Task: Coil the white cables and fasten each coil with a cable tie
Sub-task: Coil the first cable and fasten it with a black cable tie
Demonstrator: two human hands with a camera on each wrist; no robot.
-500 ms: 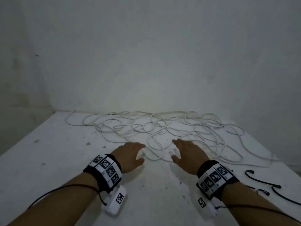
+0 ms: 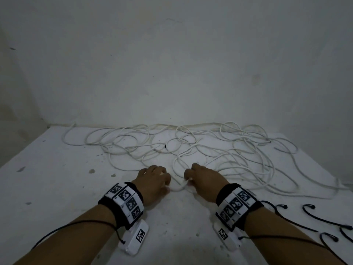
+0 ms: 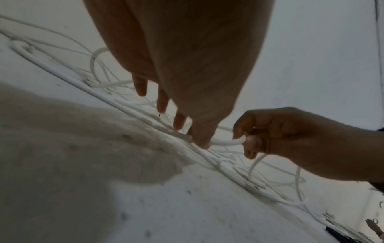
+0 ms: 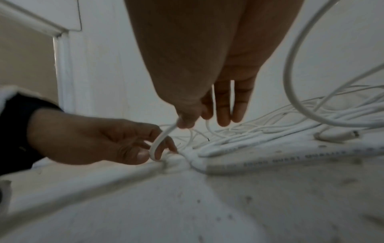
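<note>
A loose tangle of white cables (image 2: 219,150) sprawls across the back half of the white table (image 2: 57,188). My left hand (image 2: 168,183) and right hand (image 2: 188,180) sit close together at the tangle's near edge. Each pinches the same short bend of cable (image 2: 179,188). In the left wrist view my left hand (image 3: 200,141) nips the cable (image 3: 224,142) between thumb and forefinger, and the right hand (image 3: 244,139) grips its other side. The right wrist view shows the cable (image 4: 164,136) running from my right hand (image 4: 184,123) down to the left hand (image 4: 154,154). Several black cable ties (image 2: 322,219) lie at the front right.
A plain wall (image 2: 172,73) rises right behind the table's back edge. The table's left edge runs diagonally at the far left. One large cable loop (image 4: 295,82) stands up to the right of my right hand. Stained bare tabletop (image 2: 172,236) lies between my forearms.
Both hands were flat with straight fingers reaching at the cables. Now they have drawn closer together and their fingers have curled to pinch a bend of cable.
</note>
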